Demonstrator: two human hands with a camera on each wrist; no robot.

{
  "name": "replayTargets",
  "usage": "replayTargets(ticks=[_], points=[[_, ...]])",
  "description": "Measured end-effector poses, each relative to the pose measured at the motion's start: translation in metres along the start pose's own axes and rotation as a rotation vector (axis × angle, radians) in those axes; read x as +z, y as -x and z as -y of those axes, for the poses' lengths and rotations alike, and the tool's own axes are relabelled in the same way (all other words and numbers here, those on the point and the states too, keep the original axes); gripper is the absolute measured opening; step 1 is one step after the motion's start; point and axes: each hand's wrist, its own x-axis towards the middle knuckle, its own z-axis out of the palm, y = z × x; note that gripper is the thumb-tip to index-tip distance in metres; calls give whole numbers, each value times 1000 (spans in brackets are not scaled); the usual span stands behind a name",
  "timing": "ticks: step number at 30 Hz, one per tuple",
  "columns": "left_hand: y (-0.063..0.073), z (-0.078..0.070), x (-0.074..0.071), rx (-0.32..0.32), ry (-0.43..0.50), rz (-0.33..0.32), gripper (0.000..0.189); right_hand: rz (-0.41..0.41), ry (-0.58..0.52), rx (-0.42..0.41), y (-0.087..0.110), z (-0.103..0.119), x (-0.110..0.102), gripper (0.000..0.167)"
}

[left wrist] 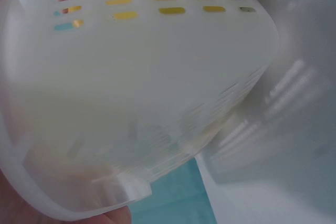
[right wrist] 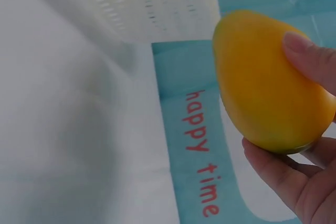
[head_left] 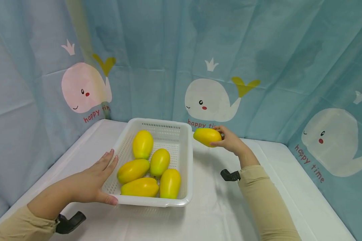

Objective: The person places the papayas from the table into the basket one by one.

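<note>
My right hand point(head_left: 230, 140) holds a yellow mango point(head_left: 207, 136) between thumb and fingers, raised over the table just right of the basket. In the right wrist view the thumb presses the upper side of the mango point(right wrist: 273, 85) and the fingers support it from below. A white plastic basket point(head_left: 189, 167) with slotted walls contains several more yellow mangoes point(head_left: 142, 144), some greenish at one end. Spread along the basket's left rim, my left hand point(head_left: 88, 182) touches it with fairly straight fingers, its thumb at the front left corner. The left wrist view is mostly filled by the basket wall point(left wrist: 131, 66).
A white cloth covers the table point(head_left: 211, 214). Blue curtains point(head_left: 151, 67) printed with whales and lettering hang close behind the table and along both sides. Each wrist carries a small black camera mount point(head_left: 230, 175).
</note>
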Motion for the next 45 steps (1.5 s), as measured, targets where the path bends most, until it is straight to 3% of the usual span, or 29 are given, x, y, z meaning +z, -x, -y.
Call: replayTargets(ticks=[8, 17, 36, 45], points=[[0, -2, -1, -16, 16, 13, 130, -57, 35, -5, -10, 18, -10, 65], [0, -1, 0, -8, 10, 9, 130, -42, 57, -66, -20, 46, -9, 63], [-1, 2, 1, -25, 9, 8, 131, 78, 64, -215, -35, 98, 44, 65], [-2, 0, 0, -19, 20, 17, 130, 129, 66, -268, -43, 107, 56, 63]])
